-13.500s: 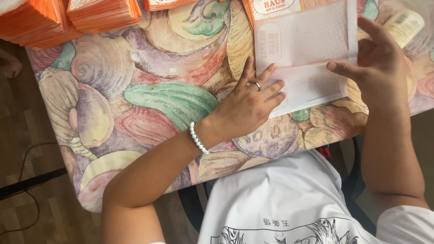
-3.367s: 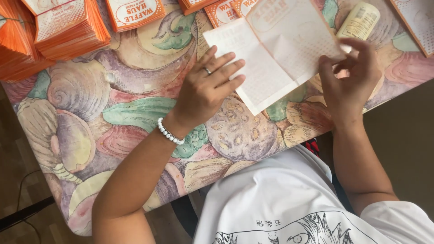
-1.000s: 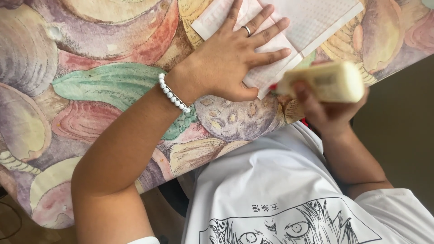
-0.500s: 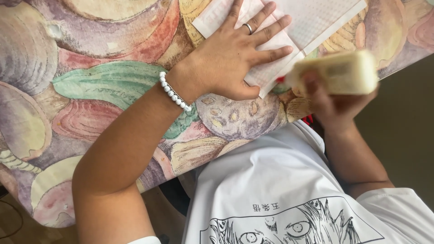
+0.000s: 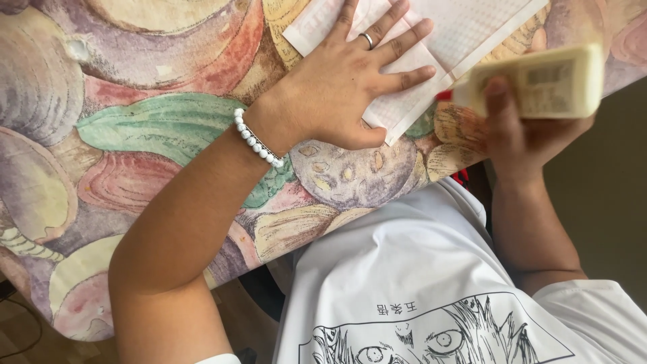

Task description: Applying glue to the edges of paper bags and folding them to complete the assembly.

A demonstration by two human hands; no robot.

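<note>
My left hand (image 5: pixel 347 77) lies flat, fingers spread, on a white folded paper sheet (image 5: pixel 465 27) at the table's near edge. It wears a ring and a white bead bracelet (image 5: pixel 256 138). My right hand (image 5: pixel 522 131) grips a cream-coloured glue bottle (image 5: pixel 539 81) with a red tip. The bottle is tilted sideways, its tip pointing left at the sheet's lower right edge. The top of the sheet runs out of view.
The table (image 5: pixel 135 128) carries a cloth with large seashell patterns in green, red and purple. Its front edge runs diagonally just in front of my white printed shirt (image 5: pixel 431 290). Brown floor (image 5: pixel 606 195) shows at right.
In the last second my right hand carried the glue bottle up and to the right, closer to the sheet's edge. My left hand stayed pressed on the paper.
</note>
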